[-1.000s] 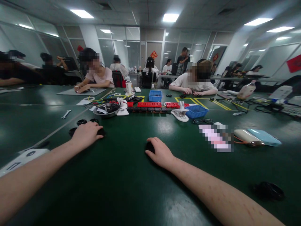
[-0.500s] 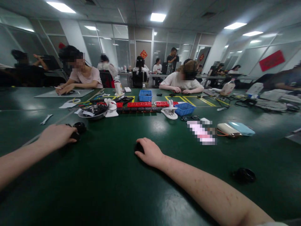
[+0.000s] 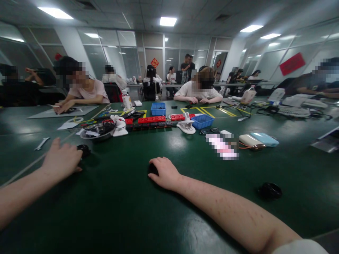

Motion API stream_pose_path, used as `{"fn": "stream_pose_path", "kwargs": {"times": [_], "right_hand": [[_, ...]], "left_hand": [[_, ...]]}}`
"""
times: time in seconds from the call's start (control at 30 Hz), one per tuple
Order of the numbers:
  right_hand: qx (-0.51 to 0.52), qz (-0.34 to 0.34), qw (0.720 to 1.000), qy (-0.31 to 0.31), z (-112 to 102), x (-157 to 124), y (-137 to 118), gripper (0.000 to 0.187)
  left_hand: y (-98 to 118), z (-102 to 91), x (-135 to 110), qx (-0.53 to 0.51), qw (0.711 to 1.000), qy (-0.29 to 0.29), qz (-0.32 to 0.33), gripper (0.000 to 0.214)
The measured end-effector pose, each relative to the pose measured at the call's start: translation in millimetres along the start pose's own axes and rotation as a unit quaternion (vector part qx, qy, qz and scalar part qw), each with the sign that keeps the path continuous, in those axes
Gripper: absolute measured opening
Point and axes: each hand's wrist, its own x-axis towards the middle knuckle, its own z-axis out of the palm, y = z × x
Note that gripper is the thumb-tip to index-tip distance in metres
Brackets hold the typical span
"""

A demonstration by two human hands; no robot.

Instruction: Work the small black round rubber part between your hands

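Note:
My left hand lies palm down on the dark green table, fingers closed over small black round parts that show at its fingertips. My right hand rests near the table's middle, fingers curled over a small black object that is mostly hidden under it. Both forearms stretch in from the near edge. Another black ring-shaped part lies alone at the right, away from both hands.
Beyond my hands stand a metal bowl with cables, white clips, red strips, two blue bins, a wrench and a power bank. Other people sit at the far side and right.
The view has swung to the right. My left hand has slid left and nearer with the black parts under it. My right hand has stayed on its black object.

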Motion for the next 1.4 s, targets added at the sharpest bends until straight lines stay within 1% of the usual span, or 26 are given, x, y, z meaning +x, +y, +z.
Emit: {"fn": "stream_pose_path", "kwargs": {"times": [0.07, 0.13, 0.23, 0.3, 0.4, 0.43, 0.5, 0.57, 0.63, 0.73, 0.8, 0.87, 0.9, 0.97, 1.03, 1.13, 1.23, 1.3, 1.4], "right_hand": [[0.000, 0.000, 1.000, 0.000, 0, 0, 0, 0.029], [0.003, 0.000, 1.000, -0.001, 0, 0, 0, 0.030], [0.016, 0.002, 1.000, 0.000, 0, 0, 0, 0.032], [0.028, 0.009, 1.000, 0.003, 1, 1, -1, 0.037], [0.043, 0.026, 0.999, 0.008, 1, 1, -1, 0.043], [0.047, 0.031, 0.998, 0.007, 1, 1, 0, 0.044], [0.054, 0.036, 0.998, 0.001, 0, 0, 1, 0.045], [0.061, 0.033, 0.998, -0.008, 0, 1, 1, 0.048], [0.068, 0.027, 0.997, -0.018, 0, 1, 0, 0.052], [0.075, 0.024, 0.997, -0.021, 1, 1, -3, 0.054], [0.073, 0.031, 0.997, -0.015, 2, 1, -4, 0.055], [0.069, 0.039, 0.997, -0.011, 3, 2, -3, 0.060], [0.068, 0.041, 0.997, -0.010, 2, 2, -2, 0.066], [0.070, 0.043, 0.997, -0.012, 1, 2, 0, 0.079], [0.076, 0.045, 0.996, -0.012, -2, 2, 1, 0.083], [0.089, 0.050, 0.995, -0.010, -5, 3, 1, 0.074], [0.099, 0.064, 0.993, -0.007, -7, 3, 1, 0.067], [0.102, 0.067, 0.993, -0.008, -8, 3, 1, 0.065], [0.096, 0.060, 0.993, -0.014, -9, 2, 0, 0.062]], "left_hand": [[19, -4.2, -3, 0.019, 0.999, 0.017, 0.044, 0.038], [42, -9.8, -5, 0.015, 0.996, 0.028, 0.080, 0.039], [85, -17.4, -4, -0.036, 0.989, 0.020, 0.142, 0.051], [115, -17.4, -2, -0.092, 0.978, 0.004, 0.186, 0.059], [154, -5.4, 1, -0.176, 0.955, -0.008, 0.240, 0.065], [163, 1.0, 1, -0.201, 0.947, -0.014, 0.252, 0.065], [175, 14.0, 0, -0.246, 0.933, -0.027, 0.262, 0.058], [179, 23.7, -1, -0.285, 0.920, -0.039, 0.267, 0.051], [178, 27.9, -3, -0.318, 0.909, -0.046, 0.267, 0.045], [175, 25.9, -3, -0.346, 0.899, -0.055, 0.264, 0.033], [174, 22.3, -3, -0.353, 0.895, -0.060, 0.266, 0.030], [174, 18.9, -4, -0.354, 0.894, -0.063, 0.266, 0.027], [174, 17.4, -4, -0.352, 0.895, -0.064, 0.265, 0.026], [173, 15.2, -4, -0.345, 0.900, -0.068, 0.259, 0.025], [170, 14.2, -3, -0.330, 0.910, -0.072, 0.240, 0.030], [159, 14.5, 5, -0.293, 0.934, -0.076, 0.191, 0.038], [145, 15.7, 15, -0.248, 0.954, -0.080, 0.146, 0.040], [136, 16.7, 20, -0.221, 0.964, -0.083, 0.123, 0.041], [123, 18.5, 24, -0.196, 0.971, -0.091, 0.105, 0.045]]}}
